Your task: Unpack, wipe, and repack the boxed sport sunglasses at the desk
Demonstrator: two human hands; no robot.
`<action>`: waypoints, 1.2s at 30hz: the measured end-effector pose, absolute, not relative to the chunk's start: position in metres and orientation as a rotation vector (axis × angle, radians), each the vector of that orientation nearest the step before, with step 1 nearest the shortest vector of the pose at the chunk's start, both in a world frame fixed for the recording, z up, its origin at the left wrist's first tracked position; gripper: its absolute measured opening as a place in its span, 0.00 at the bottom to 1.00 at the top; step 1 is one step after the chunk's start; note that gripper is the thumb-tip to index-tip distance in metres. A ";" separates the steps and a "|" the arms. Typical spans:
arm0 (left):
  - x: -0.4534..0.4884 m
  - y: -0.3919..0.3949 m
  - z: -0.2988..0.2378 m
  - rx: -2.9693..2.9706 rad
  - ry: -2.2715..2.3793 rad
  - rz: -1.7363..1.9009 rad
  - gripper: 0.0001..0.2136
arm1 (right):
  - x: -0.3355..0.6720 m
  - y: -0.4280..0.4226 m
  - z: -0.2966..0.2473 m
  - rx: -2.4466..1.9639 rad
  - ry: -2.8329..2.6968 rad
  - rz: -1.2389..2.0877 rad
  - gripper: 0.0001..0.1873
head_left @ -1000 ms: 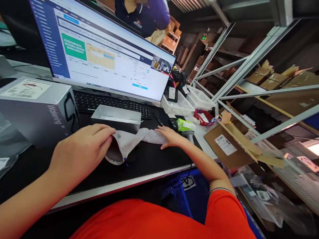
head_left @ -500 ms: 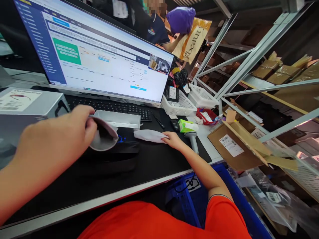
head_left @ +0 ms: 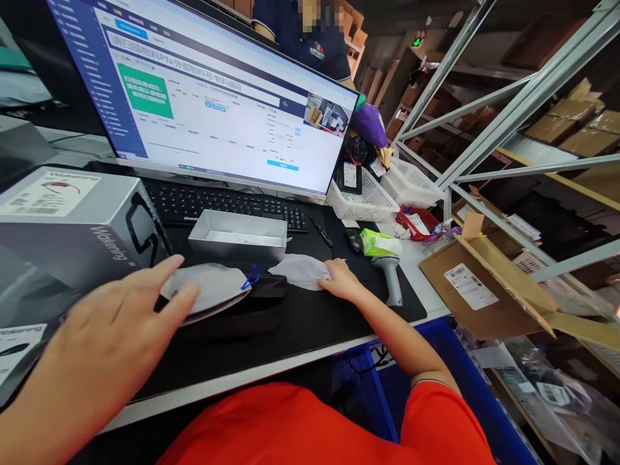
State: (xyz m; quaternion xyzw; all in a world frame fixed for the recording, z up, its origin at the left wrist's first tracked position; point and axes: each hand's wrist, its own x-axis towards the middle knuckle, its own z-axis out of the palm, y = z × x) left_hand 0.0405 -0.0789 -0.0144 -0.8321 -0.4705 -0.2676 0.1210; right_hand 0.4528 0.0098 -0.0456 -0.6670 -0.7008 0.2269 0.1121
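My left hand (head_left: 123, 316) is beside a light grey drawstring pouch (head_left: 213, 287) with a blue cord. Its thumb and forefinger are apart, and the pouch lies on the desk mat past the fingertips. Pinched in my right hand (head_left: 341, 279) is one end of a flat white pouch (head_left: 300, 270), which rests on the mat. Between the hands sits a black case (head_left: 256, 309), partly under the grey pouch. Behind them stands an open silver box (head_left: 237, 242), with a small printed patch visible inside.
A large grey box (head_left: 116, 239) is at the left. The monitor (head_left: 217, 142) and keyboard (head_left: 203, 205) are behind. A scanner (head_left: 389, 278), white baskets (head_left: 363, 197) and an open carton (head_left: 465, 290) stand to the right. A person (head_left: 310, 42) is beyond the monitor.
My left hand has let go of the grey pouch, which now lies flat, and has moved down and left. My right hand keeps the white pouch. The person beyond has lowered the purple bag.
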 end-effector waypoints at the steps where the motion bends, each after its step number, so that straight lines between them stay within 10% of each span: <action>1: 0.037 -0.075 -0.020 -2.463 -1.199 -0.745 0.21 | 0.450 0.008 -0.047 -1.970 -2.027 0.644 0.15; 9: 0.029 -0.068 -0.043 -2.544 -0.804 -0.848 0.25 | 0.457 0.004 -0.045 -1.866 -1.667 0.747 0.05; 17: 0.056 -0.059 -0.009 -2.525 -1.347 -1.070 0.21 | 0.458 -0.012 -0.015 -1.521 -1.391 0.765 0.18; 26: 0.085 -0.038 0.004 -2.629 -1.734 -1.337 0.29 | 0.390 -0.104 0.003 -1.054 -1.215 0.078 0.14; 36: 0.104 -0.053 -0.003 -2.533 -1.274 -1.425 0.30 | 0.327 -0.101 -0.039 -0.960 -1.810 0.069 0.30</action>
